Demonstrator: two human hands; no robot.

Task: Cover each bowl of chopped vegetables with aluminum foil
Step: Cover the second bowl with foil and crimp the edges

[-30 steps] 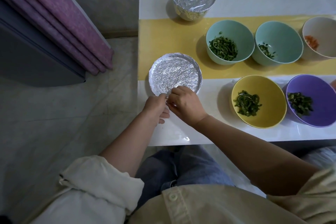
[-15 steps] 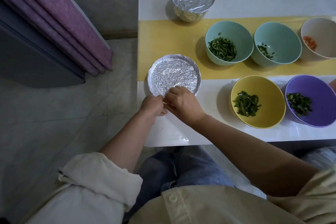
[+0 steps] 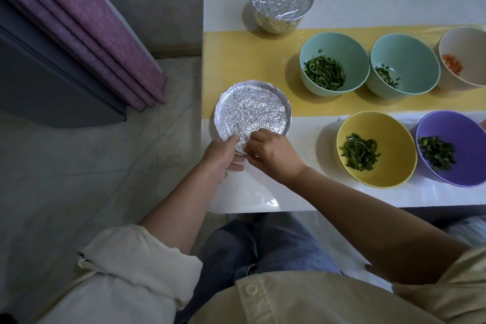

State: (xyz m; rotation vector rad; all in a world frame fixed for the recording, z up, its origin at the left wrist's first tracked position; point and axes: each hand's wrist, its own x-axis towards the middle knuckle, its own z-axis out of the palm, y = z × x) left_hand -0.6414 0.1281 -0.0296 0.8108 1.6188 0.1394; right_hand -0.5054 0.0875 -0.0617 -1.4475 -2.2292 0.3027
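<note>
Surface [image 3: 263, 192] is glossy white with rounded corners and a wide yellow strip [image 3: 249, 60] running across it. Seven bowls on it. The far foil bowl [image 3: 282, 0] sits back left on the white part, right at the strip's edge. The near foil bowl [image 3: 252, 110] is by the left edge, half on the strip, half on white. On the strip, left to right: two teal bowls [image 3: 349, 50] [image 3: 418, 60], almost touching, then a white bowl [image 3: 468, 45] cut off by the frame. On the near white part, side by side: a yellow bowl [image 3: 391, 139] and a purple bowl [image 3: 465, 131].
</note>
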